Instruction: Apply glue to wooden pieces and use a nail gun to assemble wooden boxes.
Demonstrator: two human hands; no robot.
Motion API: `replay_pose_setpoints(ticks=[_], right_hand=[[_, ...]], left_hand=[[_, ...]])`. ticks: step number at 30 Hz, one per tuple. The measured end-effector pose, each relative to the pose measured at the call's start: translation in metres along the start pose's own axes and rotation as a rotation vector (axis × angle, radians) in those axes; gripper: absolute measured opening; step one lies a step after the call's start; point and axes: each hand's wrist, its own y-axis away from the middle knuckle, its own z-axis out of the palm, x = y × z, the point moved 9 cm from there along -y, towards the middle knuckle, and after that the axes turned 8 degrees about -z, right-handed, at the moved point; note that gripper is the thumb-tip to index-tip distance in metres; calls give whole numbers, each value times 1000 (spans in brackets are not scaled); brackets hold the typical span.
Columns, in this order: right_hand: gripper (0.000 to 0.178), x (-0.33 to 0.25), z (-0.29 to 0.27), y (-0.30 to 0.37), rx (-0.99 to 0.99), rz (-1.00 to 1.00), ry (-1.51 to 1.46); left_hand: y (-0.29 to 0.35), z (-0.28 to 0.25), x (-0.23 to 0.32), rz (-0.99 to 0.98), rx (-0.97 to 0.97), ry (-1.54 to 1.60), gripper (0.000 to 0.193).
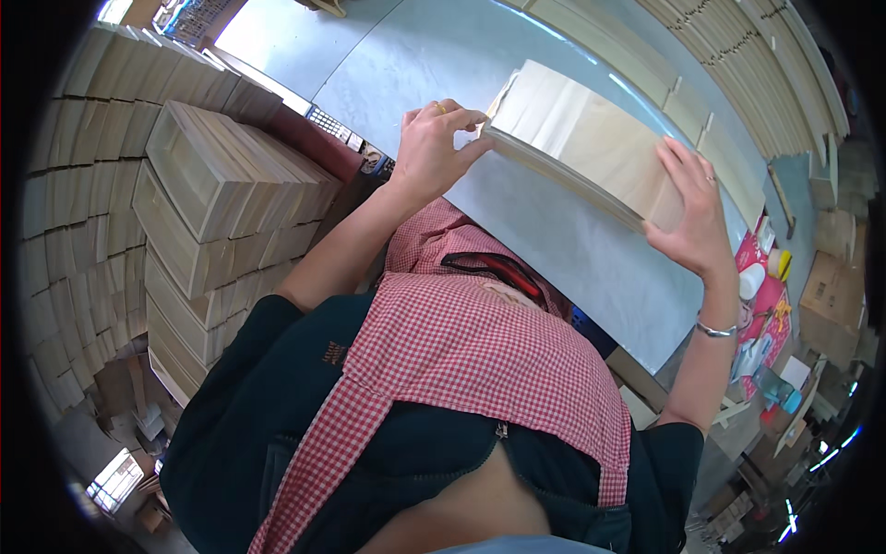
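A long, pale wooden piece (574, 129) with a smooth, flat top lies at a slant across the grey-blue tabletop (544, 235). It could be a shallow box turned over or a stack of thin panels; I cannot tell which. My left hand (432, 148) is at its left end, thumb and fingertips pinching the near corner. Around the right end curls my right hand (690, 201), fingers on the top and thumb on the near side. The underside of the piece is hidden.
Tall stacks of shallow wooden boxes (203, 175) rise on my left. Beyond the table, more pale wooden pieces (757, 69) are piled up. On the right are a cardboard box (833, 286), a clear bottle with blue (778, 391) and pink items.
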Motion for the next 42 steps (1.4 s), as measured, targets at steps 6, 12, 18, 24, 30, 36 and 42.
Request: replay_pose_setpoints(ticks=[6, 12, 18, 24, 30, 36, 42], right_hand=[[83, 6, 24, -6, -64, 22, -39], [83, 14, 40, -3, -57, -1, -57], [83, 17, 50, -2, -74, -18, 1], [83, 20, 56, -4, -97, 43, -13], [60, 9, 43, 18, 165, -90, 184], [21, 43, 37, 106, 452, 426, -83], [5, 29, 54, 120, 405, 565, -72]], left_hand=[[-3, 2, 4, 54, 10, -69, 23], [-6, -2, 9, 116, 22, -95, 20], [-5, -1, 10, 107, 18, -88, 19], [-3, 1, 10, 108, 38, -70, 19], [-4, 1, 9, 180, 77, -51, 16], [-4, 0, 8, 152, 59, -59, 17], [-6, 1, 9, 131, 34, -88, 18]])
